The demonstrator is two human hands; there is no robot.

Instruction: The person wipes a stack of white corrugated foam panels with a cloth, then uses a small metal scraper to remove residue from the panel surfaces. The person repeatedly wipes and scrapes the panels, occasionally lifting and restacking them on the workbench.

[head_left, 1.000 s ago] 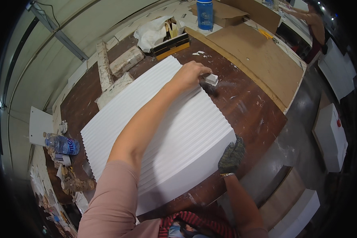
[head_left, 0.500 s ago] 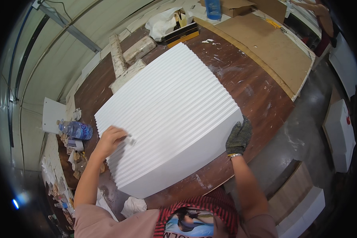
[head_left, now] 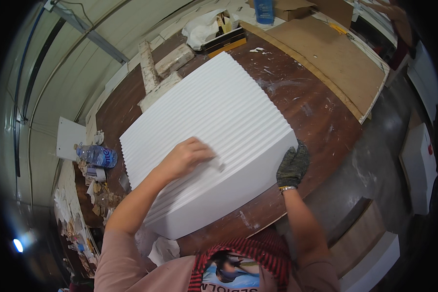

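A large white block (head_left: pixel 214 102) with a ribbed top and smooth front side lies across the brown table. Over its ribs, near the front edge, is my bare left hand (head_left: pixel 189 155), fingers pinched together. A small pale piece (head_left: pixel 217 164) sticks out of them, touching or just above the ribs; motion blur hides whether it is cloth, paper or something else. My right hand (head_left: pixel 293 166), in a dark grey knitted glove, grips the block's right front corner, its thumb against the front side. The fingertips are partly hidden round the end.
A plastic bottle (head_left: pixel 98 155) stands left of the block. Rough blocks (head_left: pixel 174 60) and a box of tools (head_left: pixel 224 41) lie behind it. A crumpled white cloth or paper (head_left: pixel 163 251) sits near my body. Brown board (head_left: pixel 316 53) covers the far right; another person (head_left: pixel 399 29) stands beyond.
My left hand has moved right and slightly nearer across the ribs with the pale piece, from the left edge toward the front middle. My right hand stays at the corner.
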